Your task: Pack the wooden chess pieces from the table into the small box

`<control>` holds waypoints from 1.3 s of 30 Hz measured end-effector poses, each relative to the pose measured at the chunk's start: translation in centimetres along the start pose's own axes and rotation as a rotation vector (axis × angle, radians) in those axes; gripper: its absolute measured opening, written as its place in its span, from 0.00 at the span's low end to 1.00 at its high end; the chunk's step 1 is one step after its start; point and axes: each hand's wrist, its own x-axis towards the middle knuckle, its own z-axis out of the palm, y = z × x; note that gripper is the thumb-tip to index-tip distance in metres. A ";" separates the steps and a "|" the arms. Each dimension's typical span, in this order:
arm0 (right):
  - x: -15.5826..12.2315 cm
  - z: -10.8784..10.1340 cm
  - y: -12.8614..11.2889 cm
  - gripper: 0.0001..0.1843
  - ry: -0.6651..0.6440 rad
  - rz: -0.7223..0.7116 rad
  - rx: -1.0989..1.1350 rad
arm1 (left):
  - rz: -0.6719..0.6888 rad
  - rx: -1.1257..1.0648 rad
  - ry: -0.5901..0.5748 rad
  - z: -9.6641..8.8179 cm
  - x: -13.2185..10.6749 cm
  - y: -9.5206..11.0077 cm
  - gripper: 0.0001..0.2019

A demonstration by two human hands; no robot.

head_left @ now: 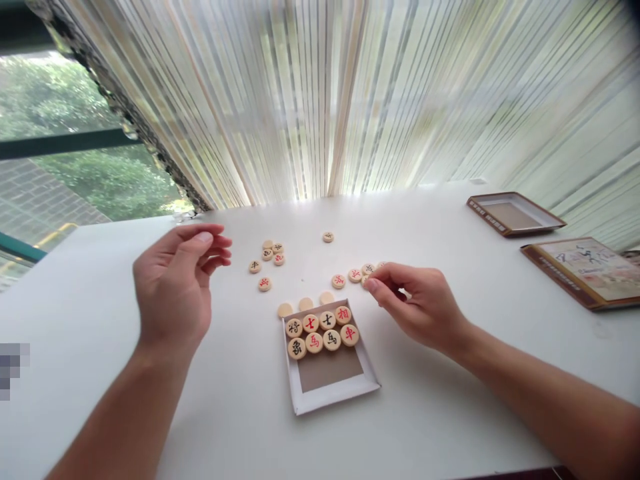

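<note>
Left hand (pixel 175 287) aloft, right hand (pixel 420 303) at round pieces (pixel 355 275) near half-filled tray (pixel 331 371).

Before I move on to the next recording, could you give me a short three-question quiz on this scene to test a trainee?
1. How many pieces lie in the box between the arms?
2. True or false: the right hand is at the loose pieces outside that box.
3. The pieces in the box are marked in: a) blue and green; b) red and black; c) yellow only.

Key: 1. Eight, in two rows of four. 2. True. 3. b.
</note>
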 end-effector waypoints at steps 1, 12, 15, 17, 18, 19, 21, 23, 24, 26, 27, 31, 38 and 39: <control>0.1 0.0 0.1 0.15 0.009 0.024 0.006 | -0.016 0.017 -0.027 0.1 0.1 -0.1 0.09; 0.5 -0.4 0.4 0.17 -0.013 0.137 -0.029 | 0.112 0.490 -0.169 -1.3 -1.2 -2.7 0.06; 0.5 -0.4 0.4 0.18 -0.024 0.163 -0.040 | 0.081 0.534 -0.155 -2.5 -0.9 -4.1 0.06; 0.6 -0.4 0.5 0.18 -0.021 0.171 -0.044 | 0.078 0.530 -0.164 -2.8 -0.7 -4.4 0.07; 0.6 -0.5 0.5 0.18 -0.015 0.174 -0.046 | 0.083 0.534 -0.166 -2.8 -0.7 -4.5 0.07; 0.7 -0.5 0.6 0.17 -0.006 0.177 -0.050 | 0.088 0.545 -0.170 -2.7 -0.7 -4.4 0.07; 0.8 -0.7 0.9 0.15 0.023 0.190 -0.057 | 0.092 0.574 -0.180 -2.6 -0.7 -4.4 0.08; 1.0 -1.0 1.2 0.14 0.060 0.210 -0.055 | 0.087 0.602 -0.189 -2.5 -0.8 -4.3 0.08; 1.1 -1.2 1.3 0.13 0.079 0.219 -0.052 | 0.088 0.617 -0.193 -2.5 -0.9 -4.4 0.08; 1.4 -1.5 1.5 0.12 0.120 0.229 -0.048 | 0.096 0.638 -0.197 -2.5 -1.0 -4.5 0.08; 1.6 -1.6 1.5 0.12 0.139 0.232 -0.046 | 0.100 0.645 -0.196 -2.5 -1.0 -4.6 0.08; 2.1 -1.9 1.7 0.12 0.186 0.249 -0.030 | 0.083 0.646 -0.204 -2.6 -0.9 -4.8 0.08; 2.1 -1.7 2.4 0.14 0.165 0.276 -0.020 | 0.078 0.683 -0.232 -2.5 -1.0 -4.9 0.09; 2.0 -1.7 2.4 0.15 0.154 0.284 -0.018 | 0.078 0.680 -0.233 -2.5 -1.0 -4.9 0.09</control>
